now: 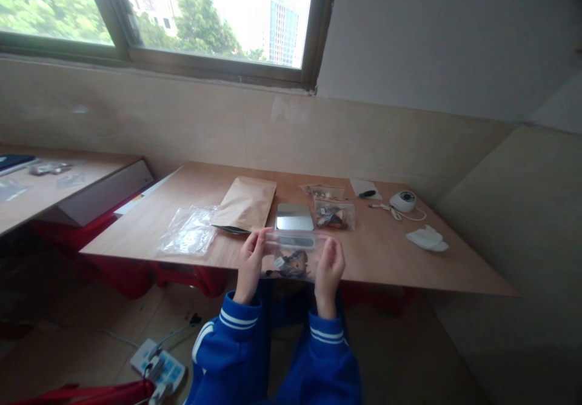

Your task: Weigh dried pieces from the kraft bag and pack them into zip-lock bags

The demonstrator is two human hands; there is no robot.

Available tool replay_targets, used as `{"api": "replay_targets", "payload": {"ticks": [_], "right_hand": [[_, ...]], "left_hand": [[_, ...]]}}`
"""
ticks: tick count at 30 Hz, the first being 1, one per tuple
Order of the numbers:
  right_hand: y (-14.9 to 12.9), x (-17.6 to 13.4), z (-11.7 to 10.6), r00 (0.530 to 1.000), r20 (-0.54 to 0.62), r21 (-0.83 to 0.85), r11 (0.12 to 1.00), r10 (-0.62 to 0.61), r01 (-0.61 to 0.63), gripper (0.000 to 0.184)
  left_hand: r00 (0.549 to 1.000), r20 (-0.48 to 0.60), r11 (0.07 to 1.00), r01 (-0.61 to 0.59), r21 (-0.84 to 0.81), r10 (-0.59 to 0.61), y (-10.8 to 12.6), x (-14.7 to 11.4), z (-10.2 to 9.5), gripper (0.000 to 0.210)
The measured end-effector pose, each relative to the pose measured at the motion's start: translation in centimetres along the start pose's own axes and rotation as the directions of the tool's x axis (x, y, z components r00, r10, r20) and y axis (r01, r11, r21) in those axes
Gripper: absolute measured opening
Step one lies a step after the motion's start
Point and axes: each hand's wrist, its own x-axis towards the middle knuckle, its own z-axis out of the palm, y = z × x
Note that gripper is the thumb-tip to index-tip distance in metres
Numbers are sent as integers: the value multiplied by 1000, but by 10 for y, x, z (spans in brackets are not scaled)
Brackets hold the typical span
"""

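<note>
Between my two hands a clear zip bag [291, 262] is stretched at the table's front edge, with dark and tan dried pieces and a small white label inside. My left hand [251, 262] pinches its left top corner, and my right hand [329, 267] grips the right side. Just beyond the bag lies a flat silver scale [294, 217]. To its left is a brown kraft pouch [248, 205], with clear plastic bags [190, 232] beside it. Another filled zip bag [335, 215] rests to the right of the scale, and more small bags [322, 191] lie behind that one.
At the table's right are a white dome camera [402, 201] with its cable, a crumpled white tissue [427, 239] and a green-handled tool [367, 194] on paper. A second table [104, 177] stands left. On the floor lies a power strip [159, 368] with cords.
</note>
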Motion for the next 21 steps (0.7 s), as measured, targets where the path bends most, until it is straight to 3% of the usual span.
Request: {"api": "replay_targets", "payload": {"ticks": [5,10,15,21], "right_hand": [[1,1,-7,998,-62,1,1000,31,-31,44],[1,2,-8,1000,-20,34,999,7,-6,40],[3,5,-10,996,-3,65,994,84,-83,42],[8,11,-15,998,19,65,996,65,-66,38]], "left_hand": [[997,67,992,51,-116,-44,-2,-1,-2,35],[998,65,992,32,-125,-24,3,-5,-4,29],[999,26,994,32,-109,-29,10,-5,-8,29],[999,-31,998,-39,-43,38,11,-5,-11,27]]}}
